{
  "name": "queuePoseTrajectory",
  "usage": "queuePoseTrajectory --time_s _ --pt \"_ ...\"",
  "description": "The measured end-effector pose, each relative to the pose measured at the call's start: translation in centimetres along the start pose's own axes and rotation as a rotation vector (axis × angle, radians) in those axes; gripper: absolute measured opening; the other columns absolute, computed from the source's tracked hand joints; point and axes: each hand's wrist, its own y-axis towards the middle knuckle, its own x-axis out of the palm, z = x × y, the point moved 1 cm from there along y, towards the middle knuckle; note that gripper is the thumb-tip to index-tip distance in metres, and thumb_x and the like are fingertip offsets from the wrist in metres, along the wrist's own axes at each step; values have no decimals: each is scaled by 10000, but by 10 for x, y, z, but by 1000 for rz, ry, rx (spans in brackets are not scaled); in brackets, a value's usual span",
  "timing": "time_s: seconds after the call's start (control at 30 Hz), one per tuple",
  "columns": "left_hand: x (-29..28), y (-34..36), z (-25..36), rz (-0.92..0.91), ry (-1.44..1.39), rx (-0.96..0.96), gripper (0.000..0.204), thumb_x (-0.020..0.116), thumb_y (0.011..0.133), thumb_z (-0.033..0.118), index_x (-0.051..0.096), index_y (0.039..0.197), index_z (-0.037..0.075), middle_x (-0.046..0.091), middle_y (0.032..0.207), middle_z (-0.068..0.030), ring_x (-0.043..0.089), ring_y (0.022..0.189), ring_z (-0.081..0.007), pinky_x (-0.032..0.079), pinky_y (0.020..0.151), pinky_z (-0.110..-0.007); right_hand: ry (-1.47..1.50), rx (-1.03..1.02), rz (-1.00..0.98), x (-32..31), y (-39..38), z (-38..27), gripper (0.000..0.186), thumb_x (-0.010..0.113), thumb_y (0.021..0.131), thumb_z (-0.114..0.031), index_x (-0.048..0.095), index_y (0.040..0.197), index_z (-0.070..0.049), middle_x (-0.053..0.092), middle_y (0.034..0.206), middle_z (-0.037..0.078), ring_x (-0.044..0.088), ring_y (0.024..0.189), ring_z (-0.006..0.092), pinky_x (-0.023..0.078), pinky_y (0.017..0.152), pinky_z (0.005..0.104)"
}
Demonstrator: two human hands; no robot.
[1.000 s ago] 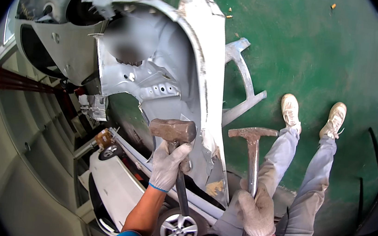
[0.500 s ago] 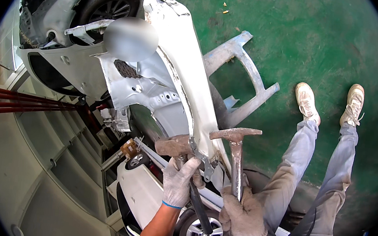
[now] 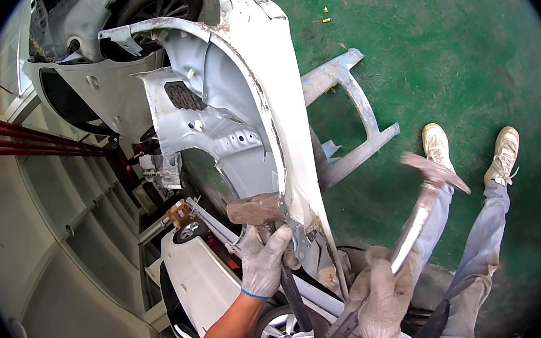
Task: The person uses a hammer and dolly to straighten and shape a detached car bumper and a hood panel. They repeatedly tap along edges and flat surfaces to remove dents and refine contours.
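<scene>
In my gloved left hand (image 3: 263, 258) is a heavy block-headed hammer (image 3: 254, 208). Its dark handle slants down to the right below my fist, and its head sits against the inner side of a white car body panel (image 3: 285, 97), by the panel's near end. My right hand (image 3: 387, 296), gloved too, grips a second hammer (image 3: 421, 206) with a bright metal shaft. That hammer's narrow head is raised to the right, well apart from the panel. The panel has a grey inner wheel arch, with bent, torn metal at its far end and near end.
A grey-blue metal frame piece (image 3: 350, 88) lies on the green floor (image 3: 469, 65) behind the panel. A partly stripped white car (image 3: 102, 93) with a bare wheel (image 3: 163, 0) stands at far left. Another white car (image 3: 202, 271) is at lower left. My shoes are at right.
The right hammer has swung away from the panel edge to the right, with my right hand moving right. The left hammer stays by the panel, which appears shifted slightly right.
</scene>
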Motion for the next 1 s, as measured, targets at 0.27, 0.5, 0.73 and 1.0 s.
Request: queuePoseTrajectory --time_s 0.27,0.5,0.73,1.0 --pt "-1 3 0 -21 -3 -53 289 689 1004 204 571 1189 16 644 839 -48 608 601 -116 486 501 -257 -199 531 -296 31 -13 14 248 661 1023 -270 553 1095 -59 504 651 10 505 517 103 366 443 273" --pt "5 -1 -5 -17 -41 -53 267 682 1015 181 561 1186 15 627 837 -50 566 590 -105 473 512 -249 -70 210 -100 12 -4 8 283 665 1026 -289 567 1130 -45 574 643 36 552 502 122 422 430 282" --pt "2 0 -9 31 -21 -18 276 687 1000 220 581 1157 19 641 831 -53 592 603 -117 506 518 -270 -248 510 -318 22 -2 14 238 655 1016 -258 581 1091 -45 547 647 28 528 514 114 406 452 273" --pt "6 2 -5 1 -69 16 292 703 989 197 583 1187 18 634 823 -39 591 602 -103 475 516 -236 -179 346 -209 16 3 7 229 658 1019 -245 563 1104 -55 538 624 24 542 499 121 397 428 266"
